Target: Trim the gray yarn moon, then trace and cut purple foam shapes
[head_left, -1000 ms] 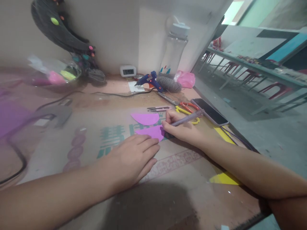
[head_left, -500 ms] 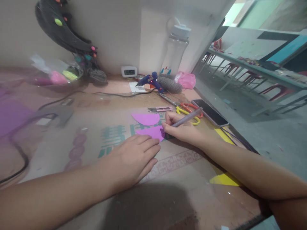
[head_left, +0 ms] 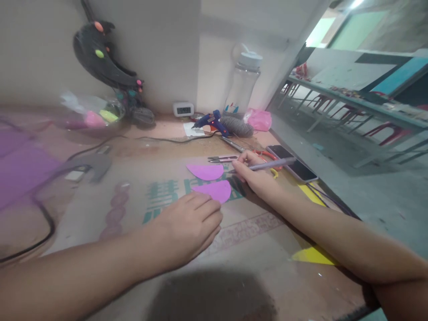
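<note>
Left fingers (head_left: 207, 208) apparently rest on the nearer purple half-disc (head_left: 222, 191).

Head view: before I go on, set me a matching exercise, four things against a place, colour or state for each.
1. Left hand
2. Right hand
3. Glue gun
4. Phone

A. blue, beside the grey yarn
B. gripping the pen
C. lying flat, screen dark
D. fingers over the nearer purple piece

Pairs: 1-D, 2-B, 3-A, 4-C
</note>
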`<state>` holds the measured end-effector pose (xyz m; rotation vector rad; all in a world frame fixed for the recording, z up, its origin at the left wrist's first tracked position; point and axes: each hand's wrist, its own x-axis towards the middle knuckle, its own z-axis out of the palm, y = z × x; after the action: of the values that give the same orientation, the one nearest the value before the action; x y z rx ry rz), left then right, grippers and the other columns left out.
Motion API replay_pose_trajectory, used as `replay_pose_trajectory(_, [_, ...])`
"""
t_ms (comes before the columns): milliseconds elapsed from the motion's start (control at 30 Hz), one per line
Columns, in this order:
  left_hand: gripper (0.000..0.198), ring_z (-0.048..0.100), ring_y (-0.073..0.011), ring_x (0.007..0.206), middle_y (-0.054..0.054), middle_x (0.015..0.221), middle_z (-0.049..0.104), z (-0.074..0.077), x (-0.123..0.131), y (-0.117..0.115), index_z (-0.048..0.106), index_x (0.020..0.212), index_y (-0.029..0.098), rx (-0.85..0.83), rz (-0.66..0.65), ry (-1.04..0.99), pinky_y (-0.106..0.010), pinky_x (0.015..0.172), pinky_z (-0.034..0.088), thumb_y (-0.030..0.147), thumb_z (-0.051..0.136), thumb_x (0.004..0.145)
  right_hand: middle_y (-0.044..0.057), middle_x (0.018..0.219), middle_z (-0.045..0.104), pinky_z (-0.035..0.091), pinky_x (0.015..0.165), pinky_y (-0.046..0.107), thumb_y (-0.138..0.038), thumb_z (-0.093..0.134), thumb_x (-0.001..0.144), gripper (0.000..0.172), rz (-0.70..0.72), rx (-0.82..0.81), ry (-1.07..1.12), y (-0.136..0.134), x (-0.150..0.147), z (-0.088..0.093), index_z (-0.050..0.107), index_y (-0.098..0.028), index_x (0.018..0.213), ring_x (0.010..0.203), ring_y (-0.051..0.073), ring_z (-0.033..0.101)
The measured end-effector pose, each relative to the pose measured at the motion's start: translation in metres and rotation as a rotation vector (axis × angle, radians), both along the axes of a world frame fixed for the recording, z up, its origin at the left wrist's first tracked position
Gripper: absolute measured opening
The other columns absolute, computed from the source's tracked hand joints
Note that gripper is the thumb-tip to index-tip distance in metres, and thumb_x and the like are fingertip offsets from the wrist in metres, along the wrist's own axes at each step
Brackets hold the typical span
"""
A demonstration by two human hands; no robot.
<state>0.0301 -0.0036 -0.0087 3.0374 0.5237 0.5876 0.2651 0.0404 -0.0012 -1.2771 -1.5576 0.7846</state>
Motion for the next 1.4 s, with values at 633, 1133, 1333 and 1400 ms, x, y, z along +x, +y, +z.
replay_pose_trajectory(633, [0.027,0.069,-0.0263,0.087,-0.009,0.098,0.075,0.051,-0.015,0.051,0.074,0.099,0.02,-0.381,0.437,0.146,-0.033,0.076,0.05,0.04,0.059,0.088,0.002,0.09,0.066,0.048,0.072,0.03,-0.032,0.062,0.085,0.017,0.086,0.168,-0.11,0.01,0.005,-0.014,0.059,-0.02,0.097,0.082,0.018,0.062])
replay_pose_trajectory(1133, [0.033,0.064,-0.0243,0.108,-0.01,0.125,0.063,0.012,0.002,0.089,0.061,0.123,0.016,-0.196,0.6,0.147,-0.046,0.092,0.055,0.036,0.062,0.096,0.006,0.089,0.068,0.049,0.076,0.033,-0.022,0.059,0.089,0.014,0.128,0.385,-0.377,0.021,0.005,-0.026,0.068,-0.018,0.1,0.082,0.02,0.062])
replay_pose_trajectory(1333, [0.03,0.063,-0.0242,0.109,-0.01,0.124,0.064,0.007,0.002,0.091,0.063,0.119,0.016,-0.256,0.551,0.105,-0.047,0.093,0.054,0.035,0.062,0.096,0.009,0.094,0.067,0.047,0.081,0.037,-0.017,0.058,0.092,0.019,0.181,0.443,-0.511,0.01,0.004,-0.018,0.07,-0.018,0.106,0.087,0.022,0.061])
replay_pose_trajectory(1400, [0.029,0.064,-0.0238,0.108,-0.01,0.121,0.064,0.007,0.003,0.09,0.064,0.117,0.016,-0.278,0.548,0.084,-0.046,0.093,0.054,0.035,0.062,0.096,0.01,0.094,0.067,0.047,0.082,0.038,-0.02,0.059,0.093,0.019,0.206,0.454,-0.548,0.005,0.003,-0.014,0.071,-0.019,0.107,0.09,0.024,0.061])
